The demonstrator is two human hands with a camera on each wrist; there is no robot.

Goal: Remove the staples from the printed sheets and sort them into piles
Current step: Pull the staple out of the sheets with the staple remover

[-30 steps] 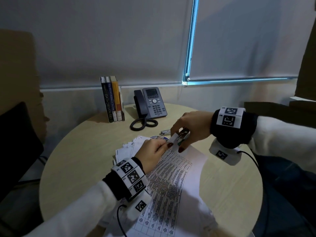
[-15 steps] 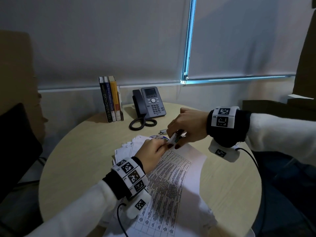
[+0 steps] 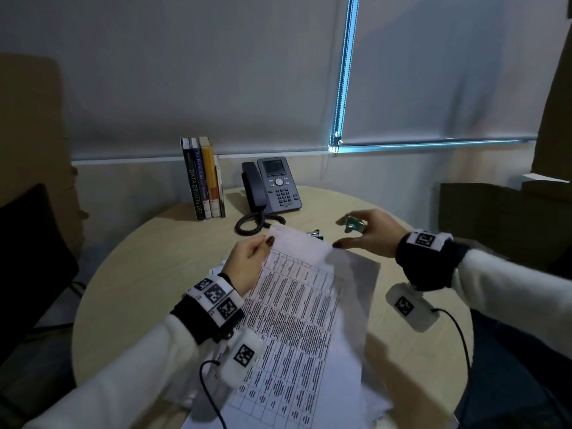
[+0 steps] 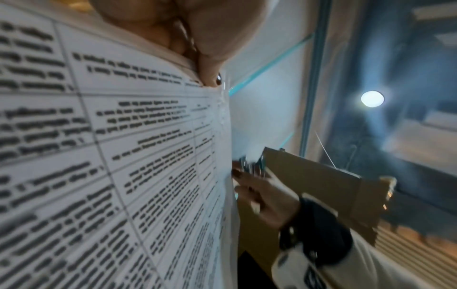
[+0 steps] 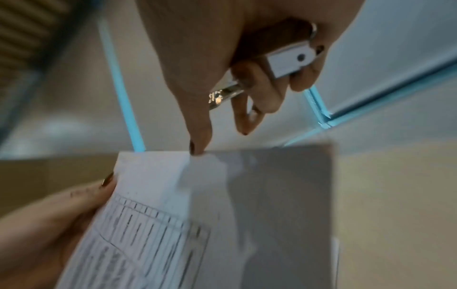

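Above the round beige worktop (image 3: 161, 267), left hand (image 3: 247, 264) pinches the white printed sheet's (image 3: 297, 298) top-left corner, long axis toward the person; right hand (image 3: 368, 233), fingers (image 5: 249, 82) clamped on the small white-and-metal staple remover (image 5: 287, 60), thumb touching the top-right corner.

A round bench (image 3: 148, 274) in pale beige wood grain. White printed sheets (image 3: 297, 305) carry black text in a thin grey table grid. Both hands (image 3: 247, 264) have dark, glossy nail polish; the right hand (image 3: 371, 233) grips a staple remover (image 5: 288, 62), white with silver metal, looking teal from the head view. White wristbands (image 3: 216, 295) bear black-and-white square markers. A dark grey desk phone (image 3: 275, 187). Books (image 3: 202, 178) with black, navy and orange spines.
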